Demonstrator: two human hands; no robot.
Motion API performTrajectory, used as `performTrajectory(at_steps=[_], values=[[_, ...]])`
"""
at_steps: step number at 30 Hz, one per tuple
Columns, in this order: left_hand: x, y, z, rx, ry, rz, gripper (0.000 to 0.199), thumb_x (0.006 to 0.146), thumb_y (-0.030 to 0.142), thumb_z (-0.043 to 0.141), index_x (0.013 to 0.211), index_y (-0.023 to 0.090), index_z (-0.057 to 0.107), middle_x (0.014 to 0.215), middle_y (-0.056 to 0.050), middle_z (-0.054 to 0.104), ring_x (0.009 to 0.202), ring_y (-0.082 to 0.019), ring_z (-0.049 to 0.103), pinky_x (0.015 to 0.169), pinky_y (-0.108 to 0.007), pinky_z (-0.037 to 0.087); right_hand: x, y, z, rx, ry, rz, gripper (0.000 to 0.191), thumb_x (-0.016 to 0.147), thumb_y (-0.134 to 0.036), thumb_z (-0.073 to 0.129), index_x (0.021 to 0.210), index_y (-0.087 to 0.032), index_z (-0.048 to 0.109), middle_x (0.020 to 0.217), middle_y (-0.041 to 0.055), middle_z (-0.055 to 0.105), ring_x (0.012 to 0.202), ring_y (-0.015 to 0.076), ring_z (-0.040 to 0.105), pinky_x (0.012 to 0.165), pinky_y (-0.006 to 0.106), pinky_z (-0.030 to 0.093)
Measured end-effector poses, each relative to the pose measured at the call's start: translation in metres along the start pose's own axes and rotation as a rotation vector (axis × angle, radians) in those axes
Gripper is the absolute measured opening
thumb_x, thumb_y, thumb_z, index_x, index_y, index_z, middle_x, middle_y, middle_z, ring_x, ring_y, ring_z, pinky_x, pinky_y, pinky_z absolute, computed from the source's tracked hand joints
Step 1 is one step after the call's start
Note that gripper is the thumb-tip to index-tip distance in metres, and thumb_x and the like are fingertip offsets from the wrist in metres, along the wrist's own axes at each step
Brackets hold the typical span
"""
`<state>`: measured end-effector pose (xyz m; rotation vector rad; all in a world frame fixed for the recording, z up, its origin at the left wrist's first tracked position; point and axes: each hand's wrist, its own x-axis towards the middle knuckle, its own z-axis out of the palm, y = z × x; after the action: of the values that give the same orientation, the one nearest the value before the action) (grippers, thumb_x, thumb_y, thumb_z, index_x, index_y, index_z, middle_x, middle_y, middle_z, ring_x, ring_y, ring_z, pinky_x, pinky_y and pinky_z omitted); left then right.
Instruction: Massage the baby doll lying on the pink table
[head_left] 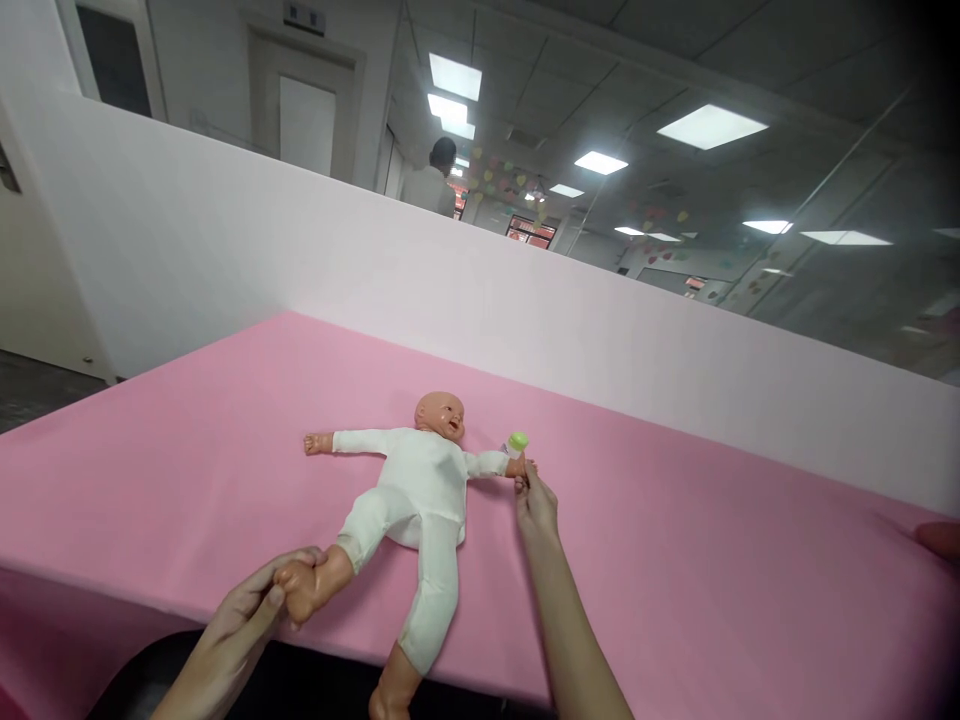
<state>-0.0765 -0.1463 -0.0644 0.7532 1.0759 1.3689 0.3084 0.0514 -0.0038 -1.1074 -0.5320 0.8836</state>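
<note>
A baby doll [426, 475] with a white cloth body lies face up on the pink table cover [637, 560], its head toward the wall and its arms spread. My left hand [251, 605] is closed around the doll's foot at the table's front edge. With its fingers pinched, my right hand [537, 500] holds the doll's hand on the right side. Just behind that doll hand stands a small container with a green top [518, 441], partly hidden. The doll's other leg hangs over the front edge, untouched.
A low white wall [525, 310] runs behind the table. Beyond it, a person [435, 180] stands near glass with ceiling lights. Something skin-coloured [937, 540] shows at the far right edge. Below the front edge is a dark object [157, 675].
</note>
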Motion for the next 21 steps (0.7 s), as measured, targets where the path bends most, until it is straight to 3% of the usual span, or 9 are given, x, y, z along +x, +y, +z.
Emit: performTrajectory(at_steps=[5,8,13,17,21], values=[[0.032,0.014,0.041,-0.072,-0.129,0.070,0.058,0.078,0.063,0.079,0.115,0.019,0.076,0.119,-0.014,0.074,0.126,-0.035,0.061,0.105,-0.041,0.050,-0.037,-0.007,0.044,-0.124,-0.259,-0.061,0.042,0.063,-0.049,0.092,0.082,-0.014,0.077,0.066,-0.0009,0.065,0.055,0.0093,0.051,0.052,0.024,0.045],[0.055,0.016,0.071,-0.103,-0.211,0.117,0.058,0.082,0.062,0.077,0.117,0.017,0.075,0.103,-0.012,0.075,0.100,-0.028,0.068,0.092,-0.036,0.052,-0.055,0.001,0.064,-0.250,-0.374,-0.084,0.046,0.064,-0.056,0.089,0.070,-0.013,0.072,0.058,-0.0010,0.061,0.052,0.0104,0.052,0.052,0.025,0.043],[0.087,0.014,0.104,-0.076,-0.329,0.170,0.055,0.087,0.059,0.073,0.122,0.016,0.073,0.091,-0.007,0.072,0.068,-0.015,0.057,0.068,-0.027,0.047,-0.064,0.010,0.076,-0.332,-0.395,-0.103,0.052,0.063,-0.061,0.087,0.060,-0.015,0.063,0.052,-0.0009,0.058,0.050,0.0116,0.052,0.051,0.025,0.043],[0.084,0.023,0.098,-0.040,-0.342,0.167,0.055,0.087,0.059,0.072,0.122,0.017,0.074,0.091,-0.007,0.071,0.071,-0.017,0.058,0.069,-0.028,0.048,-0.053,0.003,0.066,-0.286,-0.338,-0.123,0.047,0.065,-0.057,0.087,0.066,-0.014,0.068,0.056,-0.0011,0.060,0.052,0.0117,0.053,0.051,0.025,0.045],[0.052,0.035,0.059,-0.002,-0.195,0.122,0.059,0.080,0.064,0.076,0.116,0.018,0.075,0.090,-0.008,0.073,0.100,-0.029,0.066,0.094,-0.036,0.052,-0.021,-0.007,0.036,-0.110,-0.143,-0.083,0.042,0.058,-0.047,0.094,0.076,-0.014,0.075,0.066,-0.0002,0.067,0.055,0.0097,0.052,0.053,0.025,0.048]])
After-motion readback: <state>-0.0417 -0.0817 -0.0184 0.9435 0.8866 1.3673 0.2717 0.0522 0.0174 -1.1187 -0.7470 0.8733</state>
